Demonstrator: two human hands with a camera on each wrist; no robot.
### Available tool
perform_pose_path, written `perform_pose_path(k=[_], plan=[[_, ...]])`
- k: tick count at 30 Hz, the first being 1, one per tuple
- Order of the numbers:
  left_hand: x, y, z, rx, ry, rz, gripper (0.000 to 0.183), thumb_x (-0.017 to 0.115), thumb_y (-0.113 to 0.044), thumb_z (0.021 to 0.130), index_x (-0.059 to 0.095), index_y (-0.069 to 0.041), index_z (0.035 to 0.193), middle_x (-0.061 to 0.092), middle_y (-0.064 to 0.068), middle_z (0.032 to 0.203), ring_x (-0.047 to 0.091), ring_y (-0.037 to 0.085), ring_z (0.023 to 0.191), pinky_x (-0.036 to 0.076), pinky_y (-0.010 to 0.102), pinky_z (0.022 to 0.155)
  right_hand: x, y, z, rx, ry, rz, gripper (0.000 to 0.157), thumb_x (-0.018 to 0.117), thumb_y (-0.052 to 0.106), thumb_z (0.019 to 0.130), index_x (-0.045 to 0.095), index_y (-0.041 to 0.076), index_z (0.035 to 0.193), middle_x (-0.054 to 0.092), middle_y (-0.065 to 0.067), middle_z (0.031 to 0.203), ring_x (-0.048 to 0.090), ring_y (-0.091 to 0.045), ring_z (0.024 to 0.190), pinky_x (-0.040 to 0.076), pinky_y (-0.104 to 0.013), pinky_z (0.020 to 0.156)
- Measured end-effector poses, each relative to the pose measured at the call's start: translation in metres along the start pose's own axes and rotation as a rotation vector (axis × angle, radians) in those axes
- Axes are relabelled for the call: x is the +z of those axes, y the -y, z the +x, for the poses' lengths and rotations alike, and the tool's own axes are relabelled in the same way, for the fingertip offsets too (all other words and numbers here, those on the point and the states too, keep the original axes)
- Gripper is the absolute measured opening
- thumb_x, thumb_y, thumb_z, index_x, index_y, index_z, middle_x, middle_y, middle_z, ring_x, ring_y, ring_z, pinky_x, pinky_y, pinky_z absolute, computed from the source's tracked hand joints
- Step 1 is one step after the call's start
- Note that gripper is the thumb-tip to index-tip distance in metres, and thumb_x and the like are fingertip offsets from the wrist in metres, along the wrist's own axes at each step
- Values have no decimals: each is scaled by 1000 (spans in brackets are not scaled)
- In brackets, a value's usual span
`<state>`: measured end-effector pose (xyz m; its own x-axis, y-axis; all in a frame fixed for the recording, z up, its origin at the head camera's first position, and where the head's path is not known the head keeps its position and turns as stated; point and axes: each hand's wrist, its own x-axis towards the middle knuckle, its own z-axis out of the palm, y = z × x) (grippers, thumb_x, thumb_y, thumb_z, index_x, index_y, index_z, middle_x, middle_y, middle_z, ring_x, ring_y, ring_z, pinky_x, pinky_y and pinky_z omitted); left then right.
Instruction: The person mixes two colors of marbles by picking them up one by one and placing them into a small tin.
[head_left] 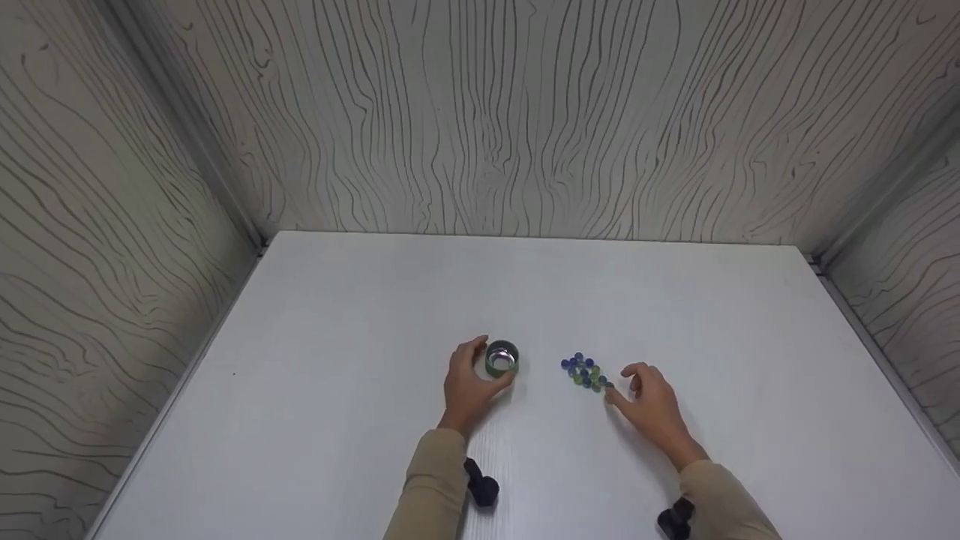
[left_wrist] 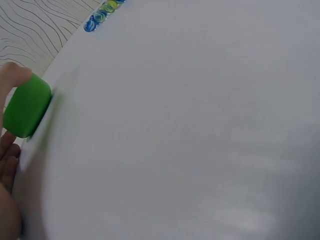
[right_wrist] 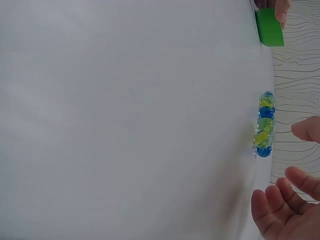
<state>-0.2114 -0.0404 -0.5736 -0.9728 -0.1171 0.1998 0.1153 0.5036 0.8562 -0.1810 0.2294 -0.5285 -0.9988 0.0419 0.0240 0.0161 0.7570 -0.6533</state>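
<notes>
A small round green cup [head_left: 502, 359] with a shiny silvery inside stands on the white table, its opening facing up. My left hand [head_left: 469, 384] holds it from the left side, thumb at the near edge and fingers round the far side. The green outer wall [left_wrist: 27, 106] shows in the left wrist view, with the thumb over its top. To the right of the cup lies a loose cluster of blue and yellow-green glass marbles [head_left: 584, 373]. Beside that cluster is my right hand [head_left: 651, 405], fingers loosely bent and apart, thumb close to the nearest marbles, holding nothing.
The white table [head_left: 337, 322] meets a back wall [head_left: 480, 127] with a wavy grain pattern. Similar panels flank it left and right. Dark wrist cameras [head_left: 484, 489] are strapped at both sleeves, low over the table.
</notes>
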Motion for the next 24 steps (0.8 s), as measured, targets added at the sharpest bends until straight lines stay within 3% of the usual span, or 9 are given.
perform_pose_path(k=[11, 17, 24], plan=[[2, -3, 0, -35, -11, -16, 68, 81, -32, 73, 52, -17, 133, 60, 1, 127, 55, 18, 125, 44, 38, 113, 4, -5, -2, 69, 32, 78, 24, 70, 12, 83, 54, 1, 96, 52, -7, 81, 44, -12, 74, 38, -19, 61], [3, -7, 1, 3, -24, 3, 65, 80, -30, 74, 54, -13, 131, 61, 3, 124, 56, 20, 123, 46, 38, 111, 3, -8, -4, 95, 30, 101, 26, 72, 13, 80, 53, 0, 92, 53, -8, 82, 45, -13, 75, 38, -19, 61], [2, -3, 0, 0, -44, 7, 63, 80, -32, 75, 55, -13, 130, 61, 2, 125, 56, 20, 124, 46, 38, 111, 6, -11, -4, 112, 30, 126, 26, 75, 15, 79, 58, -1, 91, 56, -8, 81, 46, -12, 74, 39, -17, 59]])
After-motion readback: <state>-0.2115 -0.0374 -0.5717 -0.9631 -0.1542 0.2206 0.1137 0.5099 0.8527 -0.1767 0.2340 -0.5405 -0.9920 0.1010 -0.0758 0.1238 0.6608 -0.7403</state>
